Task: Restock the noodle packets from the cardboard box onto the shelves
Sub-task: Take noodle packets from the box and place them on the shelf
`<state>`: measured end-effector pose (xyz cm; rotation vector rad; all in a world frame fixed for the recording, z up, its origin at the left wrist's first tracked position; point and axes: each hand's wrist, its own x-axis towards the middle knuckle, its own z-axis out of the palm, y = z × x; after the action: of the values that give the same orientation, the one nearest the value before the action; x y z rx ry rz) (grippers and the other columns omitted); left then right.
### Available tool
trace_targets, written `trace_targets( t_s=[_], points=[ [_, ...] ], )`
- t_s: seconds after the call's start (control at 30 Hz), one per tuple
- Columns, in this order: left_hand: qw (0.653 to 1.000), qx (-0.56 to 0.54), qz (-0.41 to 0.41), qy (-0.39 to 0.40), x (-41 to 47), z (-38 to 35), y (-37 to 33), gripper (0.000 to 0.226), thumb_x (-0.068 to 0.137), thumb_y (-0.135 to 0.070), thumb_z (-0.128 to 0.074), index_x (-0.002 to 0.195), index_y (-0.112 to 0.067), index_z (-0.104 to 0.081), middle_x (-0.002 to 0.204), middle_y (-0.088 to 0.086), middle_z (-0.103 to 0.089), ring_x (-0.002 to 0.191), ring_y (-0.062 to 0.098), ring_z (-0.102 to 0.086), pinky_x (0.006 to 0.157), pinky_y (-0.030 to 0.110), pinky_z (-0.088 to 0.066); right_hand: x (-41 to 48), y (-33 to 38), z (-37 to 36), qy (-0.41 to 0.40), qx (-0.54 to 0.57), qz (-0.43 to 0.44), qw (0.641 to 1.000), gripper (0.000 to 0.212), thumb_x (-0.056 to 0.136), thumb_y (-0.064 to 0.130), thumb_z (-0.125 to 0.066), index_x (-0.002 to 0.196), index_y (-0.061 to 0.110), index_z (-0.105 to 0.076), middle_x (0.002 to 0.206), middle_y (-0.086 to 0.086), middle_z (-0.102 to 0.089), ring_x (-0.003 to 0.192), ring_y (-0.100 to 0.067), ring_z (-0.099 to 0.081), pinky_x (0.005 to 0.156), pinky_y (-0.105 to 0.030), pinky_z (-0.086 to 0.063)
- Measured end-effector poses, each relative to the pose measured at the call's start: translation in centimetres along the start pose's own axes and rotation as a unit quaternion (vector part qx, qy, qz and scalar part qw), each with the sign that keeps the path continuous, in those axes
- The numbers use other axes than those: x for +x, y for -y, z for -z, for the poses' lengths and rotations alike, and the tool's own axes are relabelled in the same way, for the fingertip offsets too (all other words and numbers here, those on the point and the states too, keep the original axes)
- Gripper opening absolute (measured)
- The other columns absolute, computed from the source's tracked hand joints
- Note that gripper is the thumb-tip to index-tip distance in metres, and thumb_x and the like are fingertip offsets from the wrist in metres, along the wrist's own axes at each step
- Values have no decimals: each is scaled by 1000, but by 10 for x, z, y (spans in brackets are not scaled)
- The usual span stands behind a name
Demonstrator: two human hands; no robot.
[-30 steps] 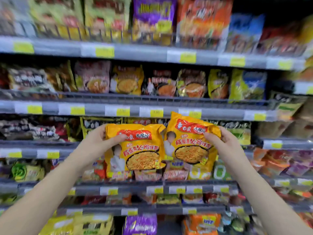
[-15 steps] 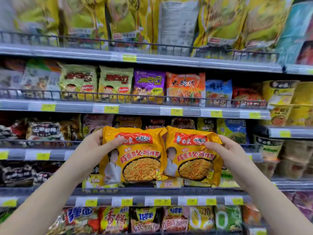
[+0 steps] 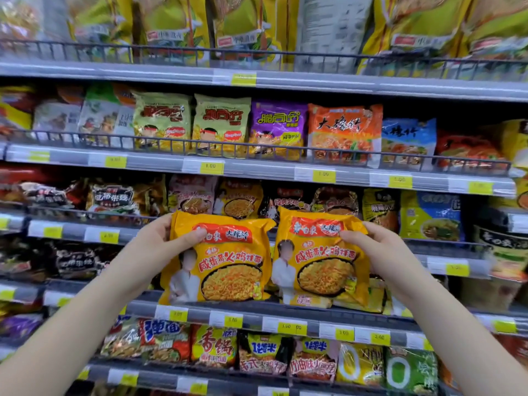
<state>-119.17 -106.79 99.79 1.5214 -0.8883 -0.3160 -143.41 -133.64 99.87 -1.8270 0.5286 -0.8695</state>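
Two yellow 白象 noodle packets (image 3: pixel 220 258), one per hand (image 3: pixel 154 247).

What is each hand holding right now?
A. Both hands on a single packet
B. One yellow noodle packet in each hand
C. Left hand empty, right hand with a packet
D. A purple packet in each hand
B: the left hand grips one yellow noodle packet and the right hand grips a second yellow packet, side by side before the shelves.

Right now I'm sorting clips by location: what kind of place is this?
Most likely a supermarket or grocery aisle. Tiered shelves carry yellow price tags along their edges, rows of instant noodle packets stand behind wire rails, and two hands hold matching yellow packets.
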Motion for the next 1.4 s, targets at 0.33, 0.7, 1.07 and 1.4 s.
trace_targets(
  t_s=[0.33,0.7,1.07,1.4],
  points=[
    [999,-11,-11,-50,26,53,36,39,90,-38,-69,101,-2,-58,67,19,-63,53,24,-63,57,35,-51,66,4,-78,13,-23,-22,999,32,74,58,-74,96,35,-75,101,4,-77,98,-36,-70,86,-61,-57],
    [1000,-13,-10,-1,111,127,73,50,87,-41,-72,104,4,-59,91,34,-68,80,52,-67,65,47,-57,148,8,-163,-43,-9,-55,998,27,76,49,-77,88,25,-75,102,7,-71,83,-15,-65,70,-34,-54],
    [999,-26,-33,12,132,124,81,19,92,-34,-66,88,-16,-62,61,13,-62,69,32,-57,65,43,-51,208,10,-186,-77,124,-67,987,44,79,25,-82,114,3,-64,86,-8,-77,73,-23,-75,72,-46,-63],
    [998,-29,-49,0,121,130,87,23,88,-42,-67,86,-19,-62,59,11,-62,61,27,-59,64,41,-44,245,11,-210,-90,-29,-108,990,72,84,47,-76,143,15,-51,146,-6,-55,131,-28,-55,104,-46,-49]
  ],
)
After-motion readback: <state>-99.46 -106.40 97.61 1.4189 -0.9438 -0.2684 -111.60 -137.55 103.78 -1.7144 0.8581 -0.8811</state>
